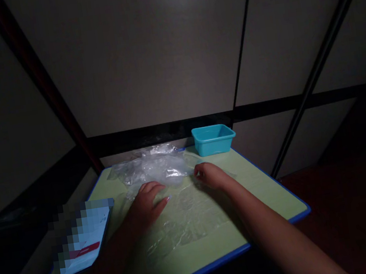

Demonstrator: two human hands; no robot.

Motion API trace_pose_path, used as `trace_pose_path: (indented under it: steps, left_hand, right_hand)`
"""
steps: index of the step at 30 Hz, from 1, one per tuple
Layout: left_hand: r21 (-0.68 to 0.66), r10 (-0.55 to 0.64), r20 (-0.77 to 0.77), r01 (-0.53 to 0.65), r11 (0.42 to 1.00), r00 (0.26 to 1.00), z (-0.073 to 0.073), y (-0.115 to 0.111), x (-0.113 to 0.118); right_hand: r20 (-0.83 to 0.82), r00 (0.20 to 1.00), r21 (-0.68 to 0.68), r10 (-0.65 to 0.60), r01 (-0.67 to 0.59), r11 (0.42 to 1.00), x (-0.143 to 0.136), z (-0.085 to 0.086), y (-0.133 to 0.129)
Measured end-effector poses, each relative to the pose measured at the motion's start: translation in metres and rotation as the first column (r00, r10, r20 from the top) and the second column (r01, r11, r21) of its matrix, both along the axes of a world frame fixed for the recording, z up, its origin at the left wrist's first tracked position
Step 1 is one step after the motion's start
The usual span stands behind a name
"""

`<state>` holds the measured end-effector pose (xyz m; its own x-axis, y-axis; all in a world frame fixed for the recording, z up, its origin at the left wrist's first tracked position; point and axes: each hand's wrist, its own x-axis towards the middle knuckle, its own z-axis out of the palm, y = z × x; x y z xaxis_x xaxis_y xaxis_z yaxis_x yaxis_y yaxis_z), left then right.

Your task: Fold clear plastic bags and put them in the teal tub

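Note:
A clear plastic bag [188, 220] lies spread flat and wrinkled on the light green table. Over its left part is my left hand [149, 203], thumb and fingers apart with nothing between them. My right hand [209, 175] is at the bag's far right part, its fingers curled together; whatever is between the fingertips is hidden. Behind both hands a crumpled heap of clear plastic bags [156, 164] sits at the table's far edge, close to the left fingertips.
A turquoise plastic basket [214, 144] stands at the far right corner of the table [262, 194], which has a blue rim. A tablet-like device [93, 236] with a lit, partly blurred screen rests at the left edge. Cabinet panels [153, 68] rise directly behind the table.

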<state>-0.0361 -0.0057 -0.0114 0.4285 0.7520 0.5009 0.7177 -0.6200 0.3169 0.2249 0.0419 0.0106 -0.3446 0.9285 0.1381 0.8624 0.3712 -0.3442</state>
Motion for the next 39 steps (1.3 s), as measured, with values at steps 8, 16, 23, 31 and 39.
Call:
trace_pose_path:
  steps: [8,16,23,31,39]
  left_hand:
    - [0.0,0.164,-0.089,-0.165,0.986,0.982,-0.009,0.009,-0.005]
    - [-0.058,0.146,-0.115,-0.154,0.986,0.983,-0.008,0.01,-0.003]
    - [-0.083,0.161,-0.152,-0.174,0.981,0.975,-0.005,0.01,-0.005]
    - [-0.093,0.143,-0.189,-0.163,0.982,0.971,-0.004,0.01,-0.005]
    - [-0.084,0.141,-0.148,-0.154,0.984,0.979,0.006,0.01,-0.007]
  right_hand:
    - [0.003,1.0,-0.004,0.031,-0.031,1.0,-0.005,-0.004,-0.007]
    - [0.119,0.993,-0.04,-0.008,0.013,0.999,-0.014,-0.006,-0.009]
    - [0.113,0.993,-0.107,-0.043,0.055,0.993,-0.014,-0.006,-0.004]
    - [0.061,0.998,-0.149,0.031,-0.022,0.989,-0.013,0.001,-0.007]
    - [0.029,0.999,-0.085,0.03,-0.028,0.996,-0.018,-0.006,-0.004]
